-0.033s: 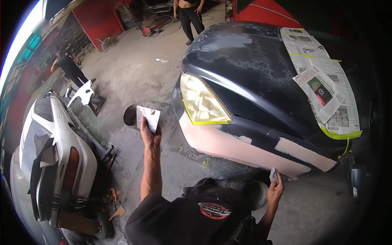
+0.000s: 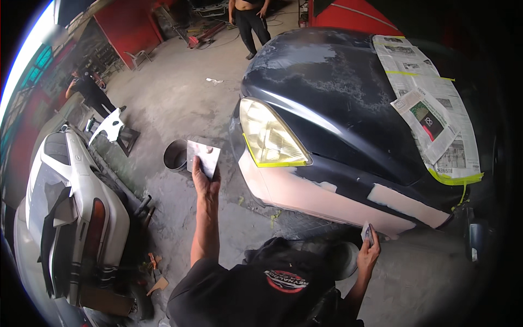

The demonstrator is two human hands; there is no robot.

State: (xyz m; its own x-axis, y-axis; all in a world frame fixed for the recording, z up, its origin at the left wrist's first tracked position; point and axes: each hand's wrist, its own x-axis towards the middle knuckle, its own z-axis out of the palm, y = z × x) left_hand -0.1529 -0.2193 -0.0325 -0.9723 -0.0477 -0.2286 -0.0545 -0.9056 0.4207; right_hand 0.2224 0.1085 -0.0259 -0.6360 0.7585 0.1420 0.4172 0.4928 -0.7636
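Note:
My left hand (image 2: pixel 206 182) is closed on a flat, pale square mixing board (image 2: pixel 207 152), thumb on top, with pinkish smears on it. It is held up left of the dark car's front corner. My right hand (image 2: pixel 369 253) grips a small pale putty spreader (image 2: pixel 366 233), its tip at the lower edge of the bumper (image 2: pixel 400 215); whether it touches is hard to tell. Light pink filler (image 2: pixel 305 192) covers much of the bumper below the headlight (image 2: pixel 272 133), which is edged with yellow masking tape (image 2: pixel 280 163).
Taped newspaper (image 2: pixel 457 147) covers the dark car's right side. A dark bucket (image 2: pixel 175 155) stands beyond my left hand. A white car (image 2: pixel 81 218) with loose parts is at left. One person (image 2: pixel 250 27) stands at the back, another (image 2: pixel 92 92) at far left.
My left hand and the board have shifted slightly right. The spreader in my right hand has tilted and moved a little up along the bumper's edge.

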